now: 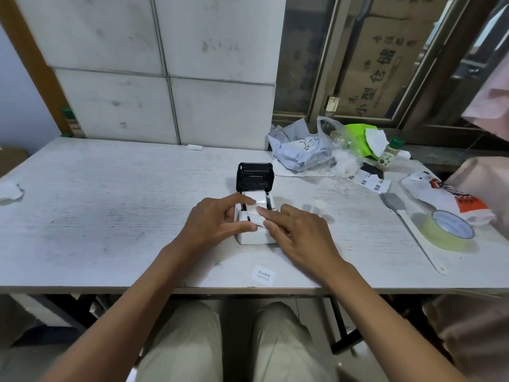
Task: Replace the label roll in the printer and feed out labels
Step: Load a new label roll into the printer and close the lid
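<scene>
A small white label printer [256, 236] stands in the middle of the white table [110, 216], its black lid [255, 176] flipped open toward the back. A white label roll [254, 196] lies in the open bay. My left hand [217, 223] wraps the printer's left side, index finger lying over the roll and thumb at the front. My right hand [300, 234] comes in from the right, its fingers pressing the loose white label strip [257, 215] down over the printer's front edge.
A printed label [263, 274] lies near the table's front edge. An empty white core [316, 206] lies right of the printer. Further right are a tape roll [447, 230], a grey scraper [392, 201], plastic bags [311, 150], a spice bottle [389, 154] and loose labels [369, 181].
</scene>
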